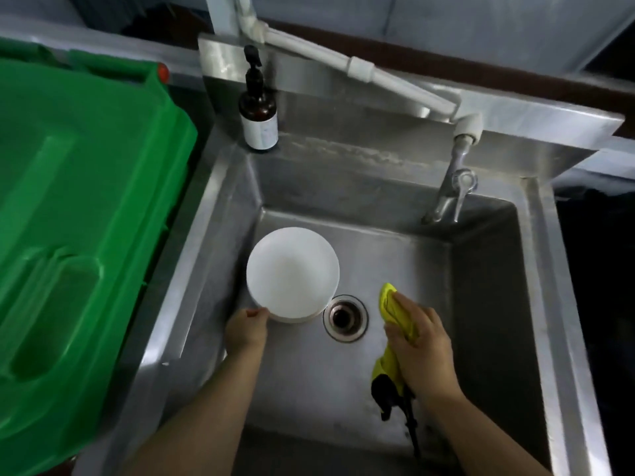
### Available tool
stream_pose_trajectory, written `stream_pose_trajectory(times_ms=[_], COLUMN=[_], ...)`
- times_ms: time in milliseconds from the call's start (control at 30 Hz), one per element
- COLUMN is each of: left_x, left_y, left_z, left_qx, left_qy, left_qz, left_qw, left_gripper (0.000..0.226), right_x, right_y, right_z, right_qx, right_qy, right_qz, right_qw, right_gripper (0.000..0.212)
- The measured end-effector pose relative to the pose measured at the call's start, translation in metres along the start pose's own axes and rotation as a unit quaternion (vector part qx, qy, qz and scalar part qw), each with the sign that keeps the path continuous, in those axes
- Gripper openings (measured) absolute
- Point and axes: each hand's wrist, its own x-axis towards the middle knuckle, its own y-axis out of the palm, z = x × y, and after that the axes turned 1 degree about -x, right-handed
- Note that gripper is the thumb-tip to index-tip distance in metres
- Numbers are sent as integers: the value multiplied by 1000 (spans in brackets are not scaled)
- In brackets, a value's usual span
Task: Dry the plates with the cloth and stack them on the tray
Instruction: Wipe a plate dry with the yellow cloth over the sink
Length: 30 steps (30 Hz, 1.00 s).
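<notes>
From the head camera, I look down into a steel sink (405,269). My left hand (245,329) pinches the near rim of the top white plate (292,271), thumb on the upper edge, fingers hidden beneath. It sits on at least 1 more plate, whose edge shows just under it, on the sink floor beside the drain (344,317). My right hand (417,348) is wrapped around the yellow cloth (395,309), bunched in my fingers, with a darker tail hanging below my wrist. The 2 hands are apart, with the drain between them.

I see no tray here; the green bin lid (79,207) to my left is the only flat surface nearby, and I cannot tell where the stack should go.

My worry is the grip: a thumb pinch on a wet rim could slip as I lift, dropping the plate onto the 1 below and chipping both. The dangling cloth tail could also drag across the wet sink floor and soak.
</notes>
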Motion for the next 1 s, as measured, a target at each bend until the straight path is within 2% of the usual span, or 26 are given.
stream_pose_trajectory(times_ms=[200, 467, 533, 600, 667, 767, 1000], left_x=[14, 18, 14, 10, 9, 9, 9], left_y=[9, 17, 17, 18, 19, 20, 19], left_z=[0, 0, -4, -11, -18, -24, -24], left_qx=[-61, -108, -166, -280, -354, -371, -361], left_qy=[-27, -68, -81, -98, -112, -112, -110], left_qz=[3, -17, -8, 14, 39, 74, 131], left_qw=[998, 992, 983, 955, 928, 919, 917], left_gripper=[20, 27, 24, 14, 27, 36, 35], right_x=[6, 8, 8, 7, 6, 4, -1], right_y=[11, 10, 8, 5, 2, -2, -17], right_z=[-9, -16, -17, -16, -15, -14, -16], right_qx=[-20, -21, -21, -22, -23, -25, -24], right_qy=[43, 61, 62, 61, 60, 58, 43], right_qz=[0, -3, -5, -8, -11, -16, -24], right_qw=[999, 998, 998, 998, 998, 998, 998], right_gripper=[46, 46, 46, 46, 46, 46, 48])
